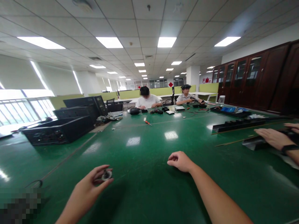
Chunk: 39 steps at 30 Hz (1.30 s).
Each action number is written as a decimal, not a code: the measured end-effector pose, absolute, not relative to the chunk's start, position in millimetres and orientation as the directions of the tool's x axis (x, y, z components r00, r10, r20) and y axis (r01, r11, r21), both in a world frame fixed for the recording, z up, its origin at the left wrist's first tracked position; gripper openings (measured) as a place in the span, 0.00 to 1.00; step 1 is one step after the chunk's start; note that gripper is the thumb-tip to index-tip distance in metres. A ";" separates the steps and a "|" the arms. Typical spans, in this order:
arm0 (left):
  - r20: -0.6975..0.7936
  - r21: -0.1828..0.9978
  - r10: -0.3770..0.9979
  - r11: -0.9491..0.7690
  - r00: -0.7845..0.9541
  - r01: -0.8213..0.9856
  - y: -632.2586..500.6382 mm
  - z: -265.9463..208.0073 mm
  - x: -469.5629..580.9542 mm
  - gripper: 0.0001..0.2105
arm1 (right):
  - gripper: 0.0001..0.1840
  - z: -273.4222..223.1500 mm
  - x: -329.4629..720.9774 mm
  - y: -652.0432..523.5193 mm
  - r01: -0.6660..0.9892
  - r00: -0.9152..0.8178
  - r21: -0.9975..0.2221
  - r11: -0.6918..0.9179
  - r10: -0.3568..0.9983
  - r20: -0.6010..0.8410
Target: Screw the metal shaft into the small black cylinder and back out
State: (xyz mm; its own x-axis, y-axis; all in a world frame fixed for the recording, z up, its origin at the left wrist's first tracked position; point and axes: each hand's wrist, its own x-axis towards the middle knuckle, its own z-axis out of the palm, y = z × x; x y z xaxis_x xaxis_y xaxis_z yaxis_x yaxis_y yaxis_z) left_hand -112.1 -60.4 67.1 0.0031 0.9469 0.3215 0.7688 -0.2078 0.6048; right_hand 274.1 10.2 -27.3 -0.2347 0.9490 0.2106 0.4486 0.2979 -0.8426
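My left hand (91,183) is raised over the green table (144,143), with thumb and fingers closed around a small round part (106,175). That part has a pale ring and a dark centre; its exact kind is too small to make out. Ahead and to the right, my right hand (181,161) rests at the tabletop with its fingers curled in. Anything inside those fingers is hidden from view. An orange-handled screwdriver (148,123) lies farther off, touched by neither hand.
Black computer cases (58,130) stand at the left, beside loose circuit boards (108,118). A co-worker's hands (273,138) rest by dark metal rails at the right. Two people (148,101) sit across the table among tools. A black tray (230,111) holds blue items.
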 end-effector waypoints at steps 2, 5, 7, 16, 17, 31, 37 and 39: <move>0.254 0.708 0.961 -0.265 0.114 0.655 -37.4 62.0 -60.1 0.21 | 0.12 -28.0 272.3 11.1 0.428 -0.231 -0.853 0.299 0.948 0.217; 0.263 0.788 0.931 -0.358 0.252 0.502 -8.3 45.5 8.6 0.17 | 0.15 -29.3 270.1 12.7 0.377 -0.242 -0.875 0.303 0.944 0.223; 0.292 0.756 0.905 -0.416 0.310 0.505 4.7 31.7 36.0 0.16 | 0.22 -30.8 269.0 14.2 0.356 -0.230 -0.881 0.311 0.943 0.240; 0.287 0.757 0.868 -0.464 0.405 0.460 22.7 -2.8 42.2 0.19 | 0.25 -33.1 252.6 20.8 0.399 -0.233 -0.828 0.395 0.917 0.325; 0.288 0.770 0.873 -0.456 0.394 0.446 23.2 -3.8 42.1 0.19 | 0.24 -32.3 250.0 20.4 0.409 -0.242 -0.819 0.403 0.913 0.329; 0.266 0.787 0.881 -0.433 0.392 0.440 24.9 -5.9 44.8 0.12 | 0.11 -26.9 244.7 14.4 0.477 -0.283 -0.771 0.423 0.904 0.321; 0.273 0.785 0.880 -0.437 0.388 0.440 24.0 -9.8 45.0 0.12 | 0.12 -26.1 244.2 12.5 0.455 -0.297 -0.775 0.439 0.895 0.333; 0.281 0.786 0.883 -0.436 0.375 0.438 23.8 -11.4 45.0 0.12 | 0.12 -25.7 244.4 11.8 0.469 -0.296 -0.770 0.433 0.898 0.325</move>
State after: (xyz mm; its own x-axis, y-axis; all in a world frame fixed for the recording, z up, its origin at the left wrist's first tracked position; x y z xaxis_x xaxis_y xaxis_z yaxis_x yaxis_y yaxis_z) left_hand 45.0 23.8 -11.4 0.3752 0.8832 0.2813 0.4384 -0.4365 0.7857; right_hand 244.4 11.8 -25.7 -0.2956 0.8984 0.3247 0.4690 0.4326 -0.7700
